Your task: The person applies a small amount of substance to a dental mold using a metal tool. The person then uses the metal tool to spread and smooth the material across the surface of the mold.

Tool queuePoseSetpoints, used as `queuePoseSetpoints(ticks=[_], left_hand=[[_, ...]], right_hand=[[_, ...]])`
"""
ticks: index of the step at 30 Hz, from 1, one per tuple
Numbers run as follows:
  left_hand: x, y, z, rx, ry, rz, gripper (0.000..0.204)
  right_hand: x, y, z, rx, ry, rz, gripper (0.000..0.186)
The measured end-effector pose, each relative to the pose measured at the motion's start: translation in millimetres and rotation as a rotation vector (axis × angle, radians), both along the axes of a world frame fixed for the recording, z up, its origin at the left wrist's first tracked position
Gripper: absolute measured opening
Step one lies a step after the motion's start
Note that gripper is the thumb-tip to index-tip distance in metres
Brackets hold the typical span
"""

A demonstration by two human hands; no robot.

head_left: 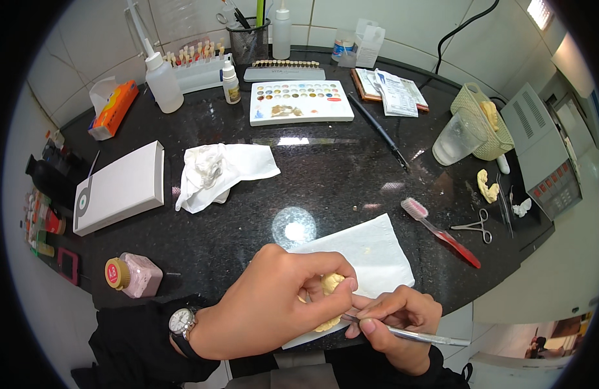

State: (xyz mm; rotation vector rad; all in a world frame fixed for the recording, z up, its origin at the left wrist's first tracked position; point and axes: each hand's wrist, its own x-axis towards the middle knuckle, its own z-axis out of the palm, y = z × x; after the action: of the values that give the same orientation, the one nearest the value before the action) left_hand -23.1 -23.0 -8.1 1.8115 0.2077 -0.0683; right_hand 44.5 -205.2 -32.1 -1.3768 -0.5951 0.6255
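My left hand (280, 298), with a wristwatch (181, 322) at its wrist, is closed round a pale yellow dental cast (331, 284), which is partly hidden by my fingers. My right hand (400, 318) grips a slim silver-handled instrument (429, 338), its tip end at the cast beside my left thumb. Both hands are over a white paper towel (371, 243) on the dark speckled bench (247, 233).
Around them: pink-powder jar (137, 275), white box (118, 188), crumpled tissue (212, 172), paint palette (301, 102), dark pen-like tool (377, 129), toothbrush (442, 236), scissor-like clamp (474, 227), another cast (486, 188), plastic cup (454, 139) and grey machine (539, 155).
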Motion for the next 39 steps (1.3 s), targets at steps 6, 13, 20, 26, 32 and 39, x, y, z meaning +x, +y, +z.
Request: queuePoseSetpoints(ticks=[6,13,20,26,32,39], left_hand=[[-2.3,1.6,-5.0,-0.059,0.019,0.023,0.018],[1.1,-0.5,-10.3,-0.26,0.081,0.035,0.019],[1.5,0.4,-9.3,-0.246,0.113,0.017,0.018],[-1.2,1.7,5.4,-0.035,0.103,0.007,0.017],[-3.3,-0.1,2.1,0.034,0.007,0.015,0.016],[-6.5,-4.2,-2.9,0.08,-0.033,0.053,0.017]], right_hand=[[-1.1,1.1,0.2,-0.011,-0.102,0.0,0.009],[-1.2,-0.6,-4.0,0.055,-0.012,-0.052,0.009],[1.1,-0.1,-6.2,0.057,-0.054,-0.021,0.009],[1.6,-2.0,-3.6,0.077,0.047,0.055,0.008],[-0.8,0.7,-2.4,0.007,0.015,0.022,0.007],[3.0,0.8,0.3,-0.092,0.065,0.075,0.008]])
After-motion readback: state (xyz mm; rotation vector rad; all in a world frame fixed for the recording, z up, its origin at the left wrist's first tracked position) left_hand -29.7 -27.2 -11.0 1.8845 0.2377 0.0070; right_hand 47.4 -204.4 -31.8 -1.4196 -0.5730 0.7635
